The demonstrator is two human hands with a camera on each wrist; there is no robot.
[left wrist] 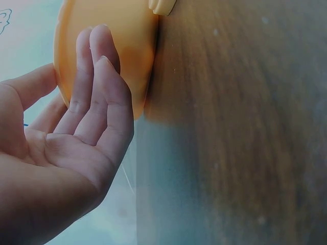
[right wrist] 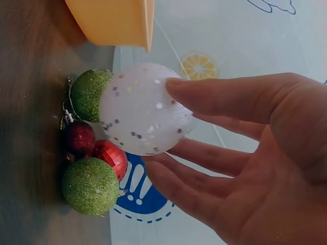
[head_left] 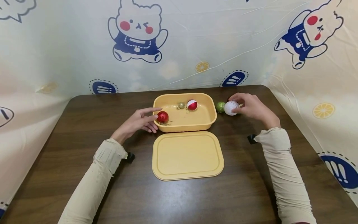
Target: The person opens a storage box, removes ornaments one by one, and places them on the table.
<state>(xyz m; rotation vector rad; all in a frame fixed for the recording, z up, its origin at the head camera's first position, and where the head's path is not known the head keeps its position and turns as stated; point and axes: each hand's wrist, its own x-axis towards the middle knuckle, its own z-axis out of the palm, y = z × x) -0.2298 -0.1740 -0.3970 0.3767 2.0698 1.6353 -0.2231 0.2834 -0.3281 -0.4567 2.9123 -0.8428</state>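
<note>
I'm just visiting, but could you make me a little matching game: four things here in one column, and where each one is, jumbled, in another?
Things
1. White speckled ball
2. Yellow lid
3. Red-and-white ball
4. Shiny red ball

Places
A. In the box, beside a small gold ball
B. In the grip of the right hand
C. At the box's left end, near the left hand
D. Flat on the table, on the person's side of the box

Pairs: 1-B, 2-D, 3-A, 4-C
</note>
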